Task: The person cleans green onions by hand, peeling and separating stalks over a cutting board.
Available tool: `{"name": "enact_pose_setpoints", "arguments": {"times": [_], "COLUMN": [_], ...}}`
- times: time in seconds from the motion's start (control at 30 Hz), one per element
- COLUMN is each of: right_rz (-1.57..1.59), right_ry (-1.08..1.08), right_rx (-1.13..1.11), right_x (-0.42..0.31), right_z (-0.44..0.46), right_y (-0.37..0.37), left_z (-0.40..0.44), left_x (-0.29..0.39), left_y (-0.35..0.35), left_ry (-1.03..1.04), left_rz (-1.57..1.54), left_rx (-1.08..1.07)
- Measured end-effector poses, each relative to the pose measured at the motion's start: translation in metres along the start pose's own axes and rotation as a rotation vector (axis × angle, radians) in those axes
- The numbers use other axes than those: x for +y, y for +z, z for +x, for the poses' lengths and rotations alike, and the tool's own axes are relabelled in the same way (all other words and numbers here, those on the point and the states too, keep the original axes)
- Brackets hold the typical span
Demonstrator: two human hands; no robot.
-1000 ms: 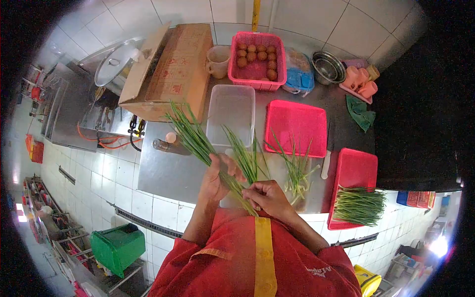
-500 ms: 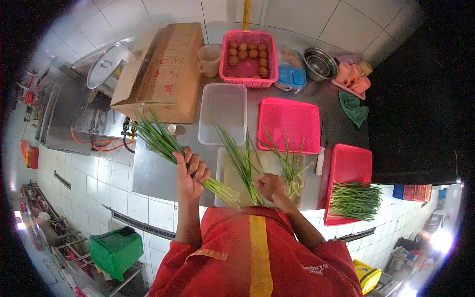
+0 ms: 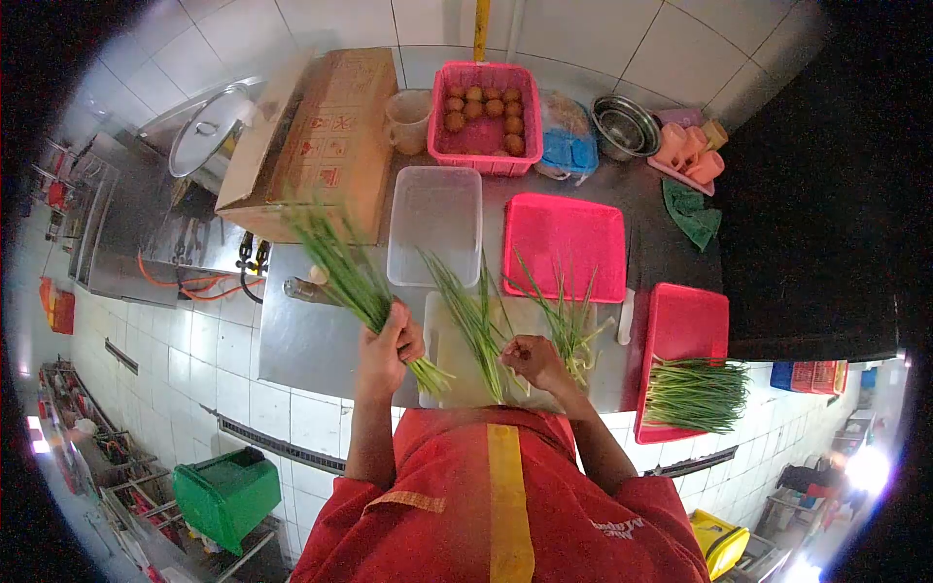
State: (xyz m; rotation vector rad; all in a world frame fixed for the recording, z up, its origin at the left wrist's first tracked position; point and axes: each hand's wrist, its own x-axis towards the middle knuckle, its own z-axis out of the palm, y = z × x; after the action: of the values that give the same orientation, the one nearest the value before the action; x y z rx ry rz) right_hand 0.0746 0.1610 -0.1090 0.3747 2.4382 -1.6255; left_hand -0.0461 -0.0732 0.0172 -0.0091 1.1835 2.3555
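Observation:
My left hand [image 3: 389, 348] is closed around a bunch of green chives [image 3: 342, 267], pale stems sticking out below the fist and blurred leaf tips pointing up and left. Close to the front edge of the cutting board [image 3: 440, 321], my right hand [image 3: 536, 361] has its thumb and fingers pinched; whatever is between them is too small to make out. Just left of it a smaller pile of chives [image 3: 465, 309] lies on the board. Behind and to the right of that hand is a looser pile of stalks with yellowish trimmings [image 3: 573, 340].
A knife [image 3: 627, 319] lies right of the board. The red tray [image 3: 692, 316] at the right holds many chives [image 3: 695, 394]. Behind the board are a clear plastic container [image 3: 434, 228] and a pink tray [image 3: 564, 248]. Farther back stand a cardboard box [image 3: 335, 165] and a pink basket [image 3: 486, 165] of brown balls.
My left hand has turned and moved slightly right and down, bringing the chives more upright. My right hand has shifted a little to the right, its fingers still pinched.

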Motion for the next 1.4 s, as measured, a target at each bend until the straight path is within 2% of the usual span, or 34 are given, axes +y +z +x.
{"name": "enact_pose_setpoints", "arguments": {"times": [0.03,0.17,0.27,0.33,0.37,0.47,0.53,0.63,0.7,0.8,0.87,0.97,1.03,1.13,1.17,1.23,1.4], "right_rz": [0.034,0.041,0.221,0.012,0.013,0.142,0.517,0.605,0.598,0.543,0.494,0.505,0.502,0.461,0.462,0.233,0.269], "right_ry": [0.08,0.08,0.159,-0.095,-0.095,-0.13,0.104,0.085,0.06,0.031,0.025,0.006,-0.054,-0.159,-0.159,-0.088,-0.113], "right_rx": [-0.063,-0.019,0.025,0.172,0.173,0.163,-0.03,-0.062,-0.078,-0.082,-0.071,-0.025,0.059,0.033,0.035,-0.014,0.002], "right_x": [-0.005,-0.029,-0.064,-0.073,-0.074,-0.086,-0.112,-0.134,-0.138,-0.142,-0.143,-0.148,-0.159,-0.167,-0.168,-0.169,-0.167], "right_z": [0.0,-0.002,-0.009,-0.011,-0.011,-0.013,-0.021,-0.025,-0.026,-0.028,-0.029,-0.031,-0.035,-0.038,-0.037,-0.035,-0.03], "right_y": [-0.004,-0.013,-0.017,-0.015,-0.013,-0.013,-0.02,-0.019,-0.018,-0.016,-0.015,-0.014,-0.013,-0.006,-0.005,-0.003,-0.001], "left_z": [0.0,0.0,0.003,0.003,0.003,0.006,0.006,0.011,0.012,0.012,0.014,0.016,0.014,0.012,0.012,0.009,0.006], "left_x": [-0.002,-0.008,-0.013,-0.012,-0.011,-0.019,-0.016,-0.018,-0.02,-0.016,-0.018,-0.022,-0.021,-0.019,-0.019,-0.017,-0.019], "left_y": [0.002,0.016,0.013,0.019,0.02,0.008,0.011,0.007,0.004,0.01,0.006,0.002,0.007,0.013,0.015,0.018,0.019], "left_ry": [-0.031,-0.101,-0.106,-0.112,-0.119,-0.108,-0.106,-0.067,-0.028,-0.081,-0.069,-0.043,-0.026,-0.013,-0.017,-0.05,-0.063], "left_rz": [0.024,0.097,0.257,0.272,0.287,0.156,0.066,-0.032,-0.041,-0.144,-0.32,-0.439,-0.45,-0.441,-0.42,-0.36,-0.226], "left_rx": [0.026,0.151,0.111,0.118,0.126,0.07,0.06,0.019,-0.011,-0.021,-0.249,-0.349,-0.371,-0.419,-0.444,-0.409,-0.383]}}
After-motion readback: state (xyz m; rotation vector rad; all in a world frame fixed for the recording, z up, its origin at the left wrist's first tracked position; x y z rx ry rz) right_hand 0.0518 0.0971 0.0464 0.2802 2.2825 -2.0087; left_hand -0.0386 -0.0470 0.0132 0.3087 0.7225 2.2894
